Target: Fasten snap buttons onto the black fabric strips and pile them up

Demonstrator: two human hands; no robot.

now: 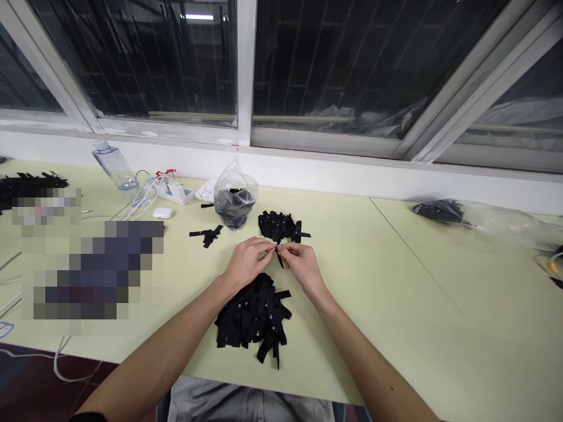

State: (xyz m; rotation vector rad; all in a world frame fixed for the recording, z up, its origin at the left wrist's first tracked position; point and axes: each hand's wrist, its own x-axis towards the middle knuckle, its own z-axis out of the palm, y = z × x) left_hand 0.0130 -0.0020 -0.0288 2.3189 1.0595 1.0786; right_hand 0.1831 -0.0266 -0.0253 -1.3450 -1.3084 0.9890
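A single small black label strip [278, 256] is pinched between the fingertips of both hands, just above a pale green table [387, 275]. The person's left hand [247, 261] and right hand [301, 264] meet at the strip, thumbs and forefingers closed on its upper end while its lower end hangs free between them. The other fingers of each hand are curled loosely inward.

Just beyond the fingertips, away from the person, lies a small heap of black strips [281, 225]. Just below the wrists, nearer the person, lies a larger, looser pile of black strips [255, 316], some with tiny white marks too small to read; the left forearm crosses its edge.

Further out past the left fingertips stands a clear plastic bag [234, 196] holding more dark pieces, its top twisted up. To the left of that, a couple of stray strips [206, 234] lie crossed on the table. Further left still sit a small white earbud case [162, 213], a white power strip [173, 189] with tangled white cables, and a clear water bottle [113, 164] leaning near the wall.

Well off beyond the right hand, another clear bag with dark contents [444, 211] rests at the table's back edge. A row of dark windows [352, 64] runs above the table.
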